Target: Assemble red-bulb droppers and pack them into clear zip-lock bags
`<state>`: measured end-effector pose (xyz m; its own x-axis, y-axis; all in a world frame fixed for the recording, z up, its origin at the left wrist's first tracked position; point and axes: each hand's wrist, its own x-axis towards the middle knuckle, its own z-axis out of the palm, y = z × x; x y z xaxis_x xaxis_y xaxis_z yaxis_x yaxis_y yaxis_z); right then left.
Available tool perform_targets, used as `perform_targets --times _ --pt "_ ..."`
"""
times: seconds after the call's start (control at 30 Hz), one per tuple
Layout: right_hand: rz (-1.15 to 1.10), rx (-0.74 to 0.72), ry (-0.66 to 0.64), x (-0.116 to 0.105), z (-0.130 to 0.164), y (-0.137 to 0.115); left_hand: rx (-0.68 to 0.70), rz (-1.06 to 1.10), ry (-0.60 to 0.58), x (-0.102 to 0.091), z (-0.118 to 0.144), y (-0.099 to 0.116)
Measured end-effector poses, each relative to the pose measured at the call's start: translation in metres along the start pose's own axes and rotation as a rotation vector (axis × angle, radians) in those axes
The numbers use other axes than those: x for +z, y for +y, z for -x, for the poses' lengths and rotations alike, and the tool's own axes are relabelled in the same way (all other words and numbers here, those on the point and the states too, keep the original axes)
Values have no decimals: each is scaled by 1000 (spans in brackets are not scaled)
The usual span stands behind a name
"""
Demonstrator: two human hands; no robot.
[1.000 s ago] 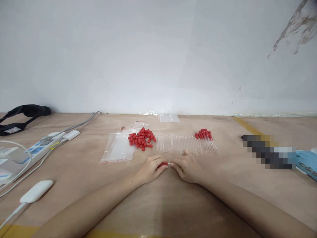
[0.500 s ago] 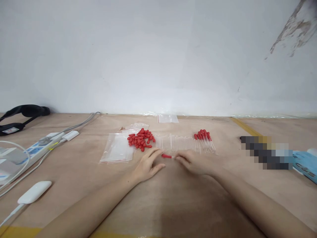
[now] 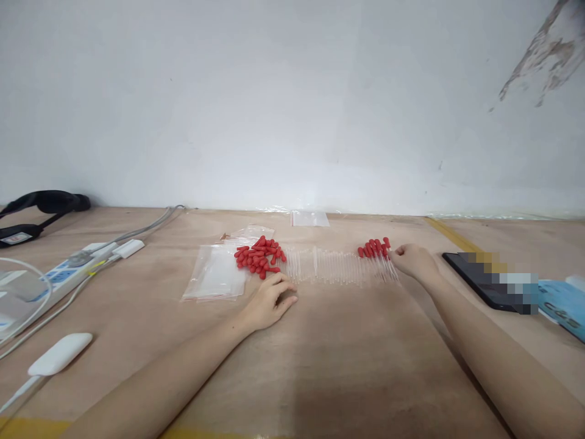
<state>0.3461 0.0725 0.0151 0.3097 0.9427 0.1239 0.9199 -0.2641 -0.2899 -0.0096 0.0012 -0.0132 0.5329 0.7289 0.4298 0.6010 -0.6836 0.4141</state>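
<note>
Two bare hands at a brown table (image 3: 237, 384), its far edge meeting a pale wall (image 3: 256, 110). The left hand (image 3: 269, 302) lies near the table's middle, fingers curved and thumb spread apart from them, just on the near side of a heap of red bulbs (image 3: 258, 257). Clear plastic bags (image 3: 214, 277) lie beside the heap toward the table's left edge. To the heap's right, a row of thin clear tubes (image 3: 338, 266) runs along the far edge, ending at a cluster of bulb-capped tubes (image 3: 375, 247), red ends toward the wall. The right hand (image 3: 415, 261) is at this cluster's right end, thumb and fingers drawn close together; whether they pinch a tube cannot be told. Toward the right edge: a dark phone (image 3: 479, 283), partly pixelated, and a blue packet (image 3: 564, 308). Toward the left edge: a power strip (image 3: 68, 275).
</note>
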Motion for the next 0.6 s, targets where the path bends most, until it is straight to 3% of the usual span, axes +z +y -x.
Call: perform_targets --times 0.2,0.43,0.6 --pt "11 -22 -48 9 -2 2 7 7 -1 0 0 0" --pt "-43 -90 34 7 8 -12 7 -2 4 2 0 -2" --pt "-45 -177 -116 10 28 -37 7 -9 5 1 0 -1"
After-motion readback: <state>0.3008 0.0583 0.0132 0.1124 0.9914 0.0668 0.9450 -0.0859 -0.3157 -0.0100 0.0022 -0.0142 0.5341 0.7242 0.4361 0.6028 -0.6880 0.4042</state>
